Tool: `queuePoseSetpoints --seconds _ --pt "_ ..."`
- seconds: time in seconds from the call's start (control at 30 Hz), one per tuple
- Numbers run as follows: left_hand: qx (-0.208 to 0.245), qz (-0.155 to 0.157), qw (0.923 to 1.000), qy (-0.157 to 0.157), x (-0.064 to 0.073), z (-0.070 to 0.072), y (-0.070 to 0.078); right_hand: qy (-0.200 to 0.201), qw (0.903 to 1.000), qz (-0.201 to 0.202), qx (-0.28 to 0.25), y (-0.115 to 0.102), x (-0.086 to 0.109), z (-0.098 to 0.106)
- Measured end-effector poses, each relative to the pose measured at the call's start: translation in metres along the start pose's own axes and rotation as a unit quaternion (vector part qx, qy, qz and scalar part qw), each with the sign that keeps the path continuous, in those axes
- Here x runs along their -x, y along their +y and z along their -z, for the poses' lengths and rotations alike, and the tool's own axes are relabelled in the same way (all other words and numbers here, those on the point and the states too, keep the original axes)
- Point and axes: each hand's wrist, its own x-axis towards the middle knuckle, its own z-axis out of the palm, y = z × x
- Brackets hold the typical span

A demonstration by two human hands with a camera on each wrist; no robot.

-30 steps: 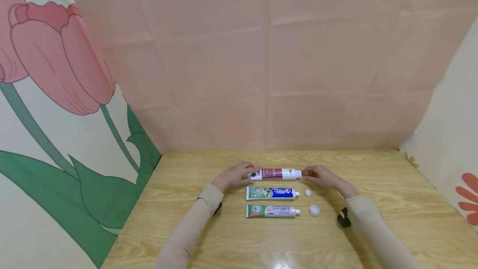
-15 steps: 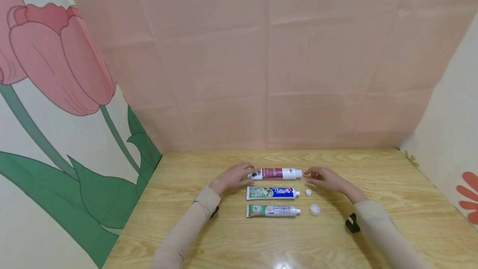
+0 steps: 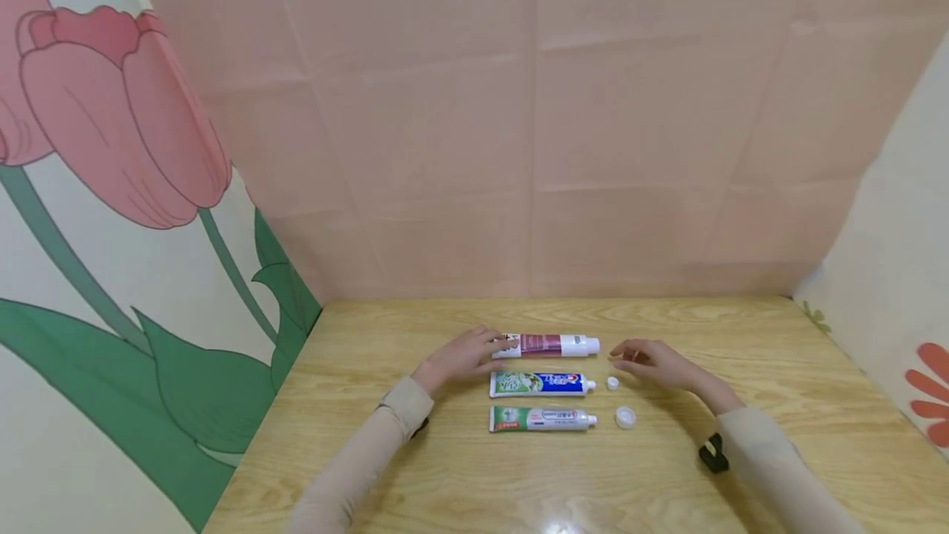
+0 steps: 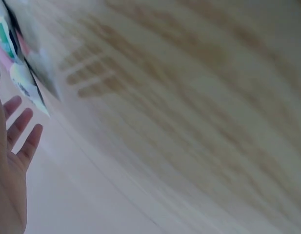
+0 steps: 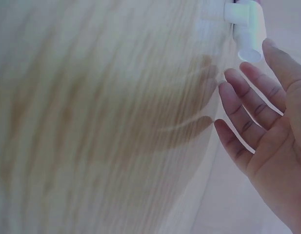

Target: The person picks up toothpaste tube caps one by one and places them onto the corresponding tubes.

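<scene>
Near the desk's point(image 3: 460, 484) far edge lies the maroon-and-white tube point(image 3: 549, 344), with broad wood towards the left and right edges. The left hand point(image 3: 461, 357), fingers relaxed, covers its left end (touching or not, I cannot tell). The right hand point(image 3: 658, 364), loose and holding nothing, is just off the capped end. Closer in lie a blue-and-green tube point(image 3: 539, 384), a green-and-white tube point(image 3: 541, 419), a small cap point(image 3: 612, 383) and a larger cap point(image 3: 626, 418). The desk's near edge is cut off.

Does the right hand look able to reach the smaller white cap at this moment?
Probably yes: the right hand holds nothing and is close to the smaller white cap; in the head view, nothing seems to stand between them.
</scene>
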Motion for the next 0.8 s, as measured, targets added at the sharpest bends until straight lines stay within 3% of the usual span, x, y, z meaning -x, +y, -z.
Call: queuePoseSetpoints --seconds 0.27,0.57,0.8 --pt "0.016 -0.005 0.9995 -0.026 0.008 0.003 0.009 -0.011 0.9997 0.006 -0.021 -0.008 0.006 0.0" --pt "-0.027 -0.041 0.9977 -0.047 0.011 0.001 0.015 -0.023 0.9993 0.005 -0.03 -0.011 0.012 -0.002" --pt "-0.015 -0.04 0.9973 -0.06 0.012 -0.003 0.019 -0.019 0.999 0.03 -0.029 -0.014 0.012 -0.005"
